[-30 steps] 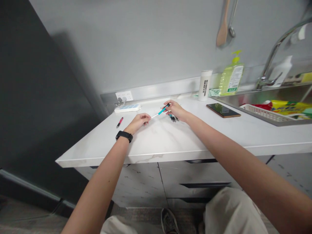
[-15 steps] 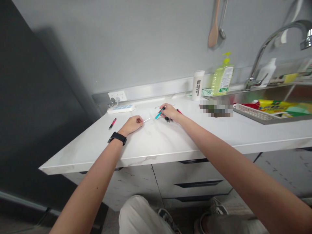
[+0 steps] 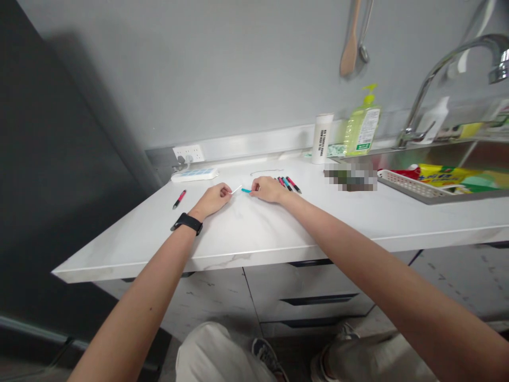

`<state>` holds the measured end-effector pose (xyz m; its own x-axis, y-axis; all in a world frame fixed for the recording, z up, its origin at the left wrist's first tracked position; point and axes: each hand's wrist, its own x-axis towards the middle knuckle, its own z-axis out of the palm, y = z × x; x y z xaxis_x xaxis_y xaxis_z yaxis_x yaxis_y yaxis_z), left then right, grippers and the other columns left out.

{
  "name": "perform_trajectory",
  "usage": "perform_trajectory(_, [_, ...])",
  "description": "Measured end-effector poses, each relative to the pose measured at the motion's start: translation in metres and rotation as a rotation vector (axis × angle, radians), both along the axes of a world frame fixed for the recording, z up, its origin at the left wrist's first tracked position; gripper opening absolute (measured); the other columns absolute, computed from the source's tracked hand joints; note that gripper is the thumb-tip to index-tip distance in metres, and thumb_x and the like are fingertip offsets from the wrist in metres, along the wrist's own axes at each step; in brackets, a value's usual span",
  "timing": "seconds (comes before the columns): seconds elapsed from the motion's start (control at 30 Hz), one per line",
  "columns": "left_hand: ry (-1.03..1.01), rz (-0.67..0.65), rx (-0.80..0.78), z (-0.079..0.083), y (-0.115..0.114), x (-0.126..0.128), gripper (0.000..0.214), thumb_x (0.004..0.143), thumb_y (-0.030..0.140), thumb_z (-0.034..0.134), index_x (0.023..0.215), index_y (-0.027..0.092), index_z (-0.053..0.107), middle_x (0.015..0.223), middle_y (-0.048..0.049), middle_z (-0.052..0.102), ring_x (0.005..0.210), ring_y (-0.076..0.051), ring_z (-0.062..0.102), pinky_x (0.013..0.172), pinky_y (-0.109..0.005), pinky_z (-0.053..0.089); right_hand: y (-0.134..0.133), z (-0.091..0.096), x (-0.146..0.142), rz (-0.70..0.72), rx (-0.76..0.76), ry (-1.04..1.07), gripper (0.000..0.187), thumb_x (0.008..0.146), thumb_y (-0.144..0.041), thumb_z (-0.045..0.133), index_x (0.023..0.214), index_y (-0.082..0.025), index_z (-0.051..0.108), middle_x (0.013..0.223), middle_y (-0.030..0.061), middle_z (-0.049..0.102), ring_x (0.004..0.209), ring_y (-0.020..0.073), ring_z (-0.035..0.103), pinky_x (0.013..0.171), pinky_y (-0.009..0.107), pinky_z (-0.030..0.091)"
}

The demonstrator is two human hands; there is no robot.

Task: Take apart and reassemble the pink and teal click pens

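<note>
My left hand (image 3: 213, 199), with a black watch on the wrist, rests on the white countertop (image 3: 278, 228), its fingers pinched on a thin white refill (image 3: 236, 189). Close to its right, my right hand (image 3: 267, 189) is curled round a teal pen barrel (image 3: 246, 190) whose end points at the refill. The two parts nearly meet between the hands. Just behind my right hand lie several pens (image 3: 288, 183), red, teal and black. A lone pink pen (image 3: 179, 199) lies apart to the left.
A white power strip (image 3: 194, 174) lies by the wall socket. A white bottle (image 3: 322, 138), a green soap dispenser (image 3: 363, 127), a blurred-out flat object (image 3: 350, 176), and a sink with a basket (image 3: 413, 185) and tap stand on the right. Utensils hang above.
The pen's refill and barrel came apart, then my right hand lowered the barrel to the counter and brought it close to the refill. The camera view shifted left.
</note>
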<state>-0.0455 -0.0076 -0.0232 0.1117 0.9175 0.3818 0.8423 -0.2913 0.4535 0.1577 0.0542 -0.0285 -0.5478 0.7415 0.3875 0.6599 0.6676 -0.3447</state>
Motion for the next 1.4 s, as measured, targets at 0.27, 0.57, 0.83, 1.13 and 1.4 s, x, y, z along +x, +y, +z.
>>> perform_trajectory(0.27, [-0.197,-0.142,0.054,-0.003,0.003,-0.001,0.025,0.070,0.034,0.062,0.085,0.016,0.055,0.082,-0.0037,0.061,0.076,-0.015,0.057,0.069,-0.028,0.046,-0.002,0.004,-0.009,0.061,-0.095,0.160,0.017,0.080,-0.022,0.057,0.087,-0.015,0.070,0.093,0.0074,0.069,0.085,0.0158,0.061,0.078,0.024,0.042])
perform_trajectory(0.57, [-0.413,-0.214,0.024,0.000,0.000,0.005,0.036,0.057,0.032,0.075,0.081,0.017,0.051,0.072,-0.0012,0.061,0.066,-0.013,0.058,0.064,-0.028,0.047,-0.016,0.004,-0.030,0.309,-0.553,0.618,0.001,0.077,-0.014,0.057,0.077,-0.013,0.058,0.067,0.0000,0.063,0.061,0.0087,0.057,0.058,0.018,0.042])
perform_trajectory(0.83, [-0.400,-0.219,0.022,-0.001,0.000,0.004,0.037,0.057,0.033,0.075,0.080,0.017,0.050,0.074,-0.0015,0.061,0.065,-0.012,0.057,0.062,-0.027,0.047,-0.018,0.013,-0.027,0.223,-0.733,0.873,0.010,0.083,-0.011,0.046,0.080,-0.020,0.042,0.062,-0.0029,0.063,0.058,0.0093,0.059,0.056,0.019,0.043])
perform_trajectory(1.13, [-0.150,-0.106,0.027,-0.002,-0.002,-0.008,0.033,0.057,0.033,0.074,0.078,0.018,0.052,0.067,0.0003,0.061,0.063,-0.014,0.058,0.062,-0.029,0.047,-0.016,0.015,-0.018,0.091,-0.671,0.867,0.007,0.088,-0.017,0.041,0.083,-0.021,0.038,0.063,-0.0042,0.059,0.054,0.0084,0.057,0.049,0.016,0.038])
perform_trajectory(1.4, [0.076,-0.139,0.051,0.002,0.002,-0.014,0.019,0.067,0.036,0.065,0.073,0.018,0.060,0.071,-0.0030,0.064,0.068,-0.017,0.059,0.068,-0.030,0.046,0.004,0.004,-0.018,0.019,-0.500,0.574,0.012,0.088,-0.017,0.041,0.095,-0.016,0.052,0.076,0.0024,0.064,0.056,0.0089,0.057,0.053,0.019,0.042])
